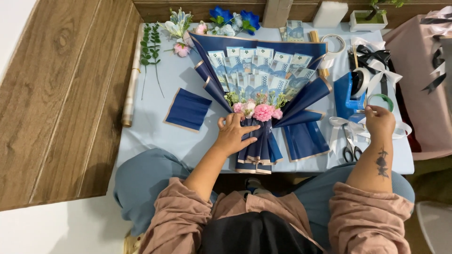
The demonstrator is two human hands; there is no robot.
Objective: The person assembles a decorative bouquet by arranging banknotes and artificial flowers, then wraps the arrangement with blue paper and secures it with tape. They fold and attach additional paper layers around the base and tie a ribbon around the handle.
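A bouquet lies on the pale blue table cover: fanned banknotes wrapped in navy paper with tan edges, and pink flowers at its neck. My left hand presses on the gathered stem of the wrapping just below the flowers. My right hand is at the blue tape dispenser on the right, its fingers pinched on a strip of clear tape.
A folded navy sheet lies left of the bouquet. Scissors, white ribbon bows, a green ring, black ribbons and a tape roll crowd the right side. Loose flowers, green sprigs and a paper roll lie at the left and back.
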